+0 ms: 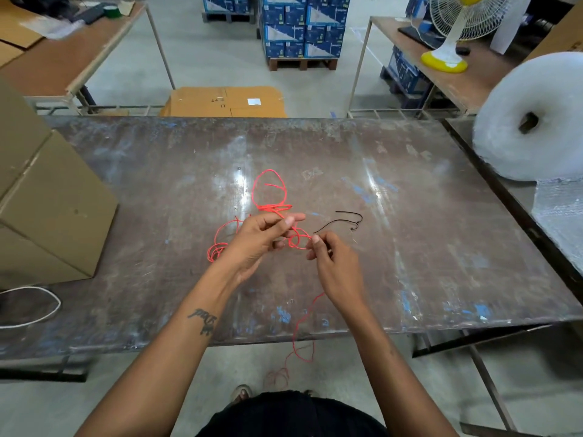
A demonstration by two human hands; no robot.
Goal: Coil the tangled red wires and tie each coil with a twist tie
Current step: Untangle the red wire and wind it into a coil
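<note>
A scuffed metal tabletop (410, 247) fills the warehouse view. Nearest, red wire trails off its edge to the floor. Above it, the left hand (255, 244) and right hand (334, 266) each pinch the red wires (271, 206), light, springy and snag-prone; best held near the knot. Beyond lie black twist ties (344, 220).

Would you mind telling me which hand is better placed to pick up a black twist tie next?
Probably the right hand: the black twist ties lie just beyond it on the table, while the left hand sits farther away, pinching the red wire.
</note>
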